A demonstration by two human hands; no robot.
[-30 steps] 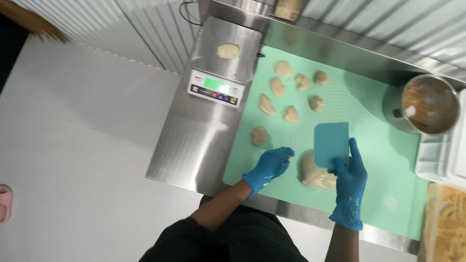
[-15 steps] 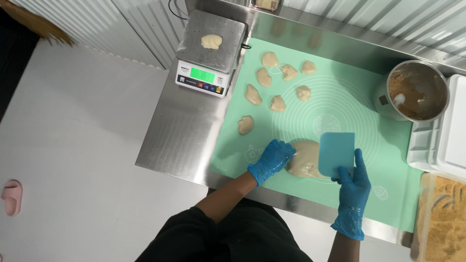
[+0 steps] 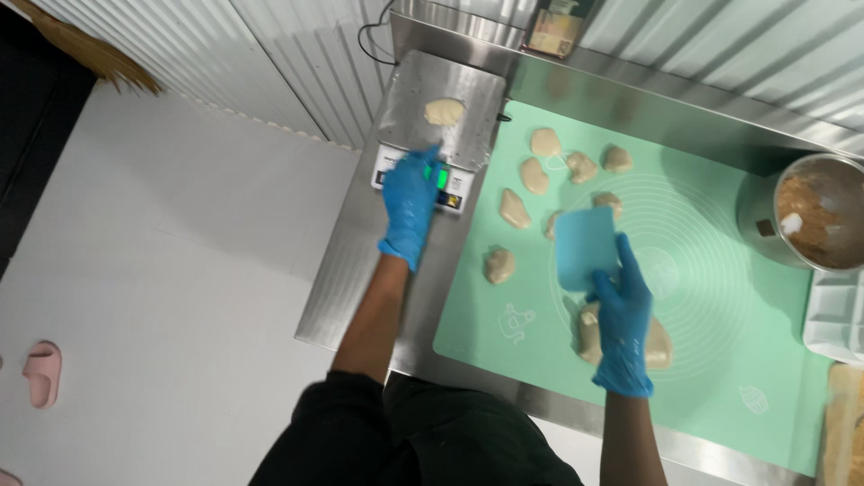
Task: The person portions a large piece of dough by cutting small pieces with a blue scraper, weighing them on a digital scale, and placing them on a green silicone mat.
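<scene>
Both my hands wear blue gloves. My left hand (image 3: 411, 205) reaches out over the front of the steel kitchen scale (image 3: 468, 108), fingers spread across its lit display, holding nothing. One dough piece (image 3: 444, 111) lies on the scale's platform. My right hand (image 3: 623, 317) grips a light blue plastic scraper (image 3: 584, 247) upright above the green silicone mat (image 3: 720, 378). A big dough lump (image 3: 589, 331) lies on the mat, partly hidden under my right hand. Several small dough pieces (image 3: 515, 209) lie on the mat's far left part.
A steel pot (image 3: 813, 222) with brown crumbly filling stands at the right. A white tray (image 3: 837, 315) sits beside it at the right edge. A small box (image 3: 552, 33) rests at the back by the corrugated wall. A pink slipper (image 3: 40, 372) lies on the floor.
My left hand left the big dough lump and moved up-left to the scale's display. My right hand with the scraper stayed over the lump. The view shifted.
</scene>
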